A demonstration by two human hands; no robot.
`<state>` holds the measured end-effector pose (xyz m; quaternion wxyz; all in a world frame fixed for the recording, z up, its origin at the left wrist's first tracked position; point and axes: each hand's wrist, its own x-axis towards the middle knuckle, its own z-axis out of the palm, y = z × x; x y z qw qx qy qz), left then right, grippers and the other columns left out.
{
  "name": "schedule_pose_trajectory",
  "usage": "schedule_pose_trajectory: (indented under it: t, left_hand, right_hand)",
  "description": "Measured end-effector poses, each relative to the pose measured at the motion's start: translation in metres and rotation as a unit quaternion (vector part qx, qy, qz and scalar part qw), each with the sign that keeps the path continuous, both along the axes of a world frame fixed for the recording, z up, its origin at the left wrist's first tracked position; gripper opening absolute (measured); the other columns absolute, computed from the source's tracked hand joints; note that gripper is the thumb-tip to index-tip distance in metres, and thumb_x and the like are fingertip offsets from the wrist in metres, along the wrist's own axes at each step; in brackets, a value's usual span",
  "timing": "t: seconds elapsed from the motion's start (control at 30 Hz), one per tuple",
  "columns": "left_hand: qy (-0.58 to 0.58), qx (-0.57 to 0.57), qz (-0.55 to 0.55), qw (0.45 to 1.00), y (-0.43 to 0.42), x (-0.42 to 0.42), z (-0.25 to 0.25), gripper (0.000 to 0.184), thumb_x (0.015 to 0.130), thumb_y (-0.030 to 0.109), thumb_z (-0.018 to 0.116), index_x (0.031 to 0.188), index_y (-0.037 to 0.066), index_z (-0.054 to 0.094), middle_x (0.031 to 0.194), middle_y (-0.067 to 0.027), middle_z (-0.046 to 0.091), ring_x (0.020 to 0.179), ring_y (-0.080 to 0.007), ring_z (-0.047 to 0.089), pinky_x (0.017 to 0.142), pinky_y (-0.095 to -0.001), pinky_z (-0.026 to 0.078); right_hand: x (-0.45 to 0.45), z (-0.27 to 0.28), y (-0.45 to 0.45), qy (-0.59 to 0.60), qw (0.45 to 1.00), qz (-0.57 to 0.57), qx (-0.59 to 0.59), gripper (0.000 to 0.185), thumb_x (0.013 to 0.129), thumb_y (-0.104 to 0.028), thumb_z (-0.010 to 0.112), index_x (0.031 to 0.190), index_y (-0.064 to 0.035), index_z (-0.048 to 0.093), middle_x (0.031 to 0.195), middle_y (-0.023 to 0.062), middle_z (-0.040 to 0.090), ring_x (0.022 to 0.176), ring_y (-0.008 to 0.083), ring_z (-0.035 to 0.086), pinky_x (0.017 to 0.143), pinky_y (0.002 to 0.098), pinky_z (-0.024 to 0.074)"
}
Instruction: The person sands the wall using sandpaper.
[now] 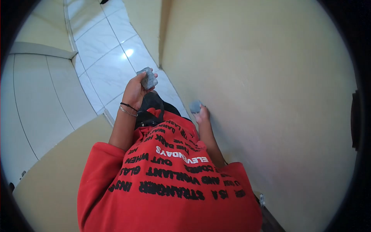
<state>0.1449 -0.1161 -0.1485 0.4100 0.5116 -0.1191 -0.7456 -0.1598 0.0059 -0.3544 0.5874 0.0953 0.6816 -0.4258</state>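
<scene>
My left hand (138, 88), with a dark bracelet and a chain at the wrist, is closed on a grey, rough-looking block (148, 79) above the tiled floor. Lower and to the right, my right hand (202, 115) grips a blue-grey piece (196, 106) by its edge, close to the beige wall. The two hands are apart, one on each side of my body. What exactly the two pieces are cannot be made out.
A large beige wall (262, 85) fills the right side. White marble-like tiles (108, 65) run up the left middle. At the far left is a pale panelled door (38, 96). My red shirt (170, 185) covers the lower middle.
</scene>
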Motion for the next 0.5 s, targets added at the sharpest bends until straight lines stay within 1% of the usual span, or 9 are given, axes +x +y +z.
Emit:
schedule_pose_trajectory:
  t: [0.03, 0.1, 0.17, 0.23, 0.27, 0.3, 0.37, 0.43, 0.5]
  left_hand:
    - [0.007, 0.004, -0.017, 1.000, 0.012, -0.013, -0.003, 0.034, 0.089, 0.023, 0.034, 0.115, 0.004, 0.046, 0.103, -0.0089, 0.058, 0.091, -0.0151, 0.054, 0.078, -0.0296, 0.043]
    - [0.017, 0.014, -0.036, 0.999, 0.038, -0.037, -0.007, 0.034, 0.089, 0.023, 0.033, 0.115, 0.004, 0.046, 0.102, -0.0084, 0.058, 0.091, -0.0150, 0.054, 0.078, -0.0296, 0.043]
    - [0.027, 0.027, -0.070, 0.997, 0.059, -0.052, -0.009, 0.034, 0.089, 0.023, 0.033, 0.114, 0.005, 0.047, 0.101, -0.0069, 0.059, 0.090, -0.0139, 0.055, 0.077, -0.0300, 0.043]
    - [0.021, 0.037, -0.067, 0.997, 0.075, -0.056, -0.006, 0.034, 0.089, 0.022, 0.032, 0.114, 0.005, 0.048, 0.100, -0.0059, 0.059, 0.089, -0.0132, 0.055, 0.077, -0.0297, 0.042]
    - [0.012, 0.041, -0.067, 0.997, 0.080, -0.056, -0.006, 0.033, 0.089, 0.022, 0.034, 0.113, 0.006, 0.048, 0.099, -0.0052, 0.059, 0.087, -0.0124, 0.056, 0.074, -0.0286, 0.042]
    - [0.003, 0.051, -0.067, 0.996, 0.089, -0.055, -0.005, 0.032, 0.088, 0.022, 0.035, 0.112, 0.006, 0.049, 0.097, -0.0045, 0.060, 0.084, -0.0116, 0.056, 0.072, -0.0275, 0.042]
    - [-0.019, 0.064, -0.059, 0.996, 0.096, -0.045, -0.005, 0.032, 0.088, 0.022, 0.035, 0.112, 0.005, 0.049, 0.096, -0.0056, 0.060, 0.084, -0.0127, 0.057, 0.073, -0.0277, 0.042]
    - [0.013, 0.049, -0.016, 0.999, 0.117, -0.024, -0.006, 0.033, 0.089, 0.023, 0.034, 0.114, 0.006, 0.047, 0.102, -0.0075, 0.058, 0.090, -0.0146, 0.055, 0.080, -0.0296, 0.041]
    - [-0.015, 0.064, 0.003, 0.998, 0.118, -0.011, -0.008, 0.033, 0.089, 0.023, 0.034, 0.114, 0.005, 0.047, 0.102, -0.0088, 0.058, 0.091, -0.0155, 0.055, 0.080, -0.0301, 0.041]
  right_hand:
    - [-0.020, -0.003, 0.037, 0.007, 0.999, -0.031, 0.011, 0.035, 0.087, -0.027, 0.040, 0.114, -0.0049, 0.044, 0.112, 0.0109, 0.050, 0.103, 0.0278, 0.047, 0.088, 0.0471, 0.0353]
    - [-0.071, -0.020, 0.122, -0.013, 1.000, -0.022, -0.017, 0.032, 0.087, -0.027, 0.040, 0.109, -0.0051, 0.048, 0.105, 0.0102, 0.054, 0.095, 0.0270, 0.051, 0.083, 0.0453, 0.0387]
    - [-0.109, 0.000, 0.196, -0.037, 0.998, -0.043, 0.000, 0.037, 0.087, -0.030, 0.037, 0.111, -0.0034, 0.047, 0.106, 0.0118, 0.053, 0.098, 0.0257, 0.051, 0.085, 0.0463, 0.0377]
    - [-0.132, 0.016, 0.254, -0.040, 0.997, -0.061, 0.040, 0.038, 0.087, -0.030, 0.037, 0.111, -0.0022, 0.047, 0.108, 0.0128, 0.052, 0.099, 0.0267, 0.050, 0.086, 0.0453, 0.0372]
    - [-0.141, 0.021, 0.279, -0.030, 0.995, -0.067, 0.067, 0.039, 0.087, -0.030, 0.037, 0.111, -0.0016, 0.046, 0.109, 0.0133, 0.051, 0.100, 0.0272, 0.049, 0.086, 0.0449, 0.0370]
    - [-0.146, 0.024, 0.297, -0.005, 0.993, -0.070, 0.096, 0.040, 0.087, -0.030, 0.037, 0.112, -0.0009, 0.046, 0.110, 0.0139, 0.051, 0.101, 0.0277, 0.049, 0.087, 0.0444, 0.0368]
    - [-0.148, 0.012, 0.312, 0.052, 0.986, -0.052, 0.148, 0.041, 0.087, -0.031, 0.037, 0.112, 0.0003, 0.045, 0.112, 0.0149, 0.050, 0.102, 0.0287, 0.048, 0.088, 0.0435, 0.0363]
    - [-0.136, -0.004, 0.313, 0.123, 0.974, -0.005, 0.190, 0.043, 0.087, -0.031, 0.037, 0.113, 0.0015, 0.045, 0.113, 0.0159, 0.049, 0.104, 0.0296, 0.047, 0.089, 0.0426, 0.0358]
    - [-0.133, -0.030, 0.297, 0.194, 0.954, 0.062, 0.219, 0.044, 0.087, -0.031, 0.037, 0.114, 0.0028, 0.044, 0.115, 0.0170, 0.048, 0.105, 0.0306, 0.046, 0.090, 0.0417, 0.0353]
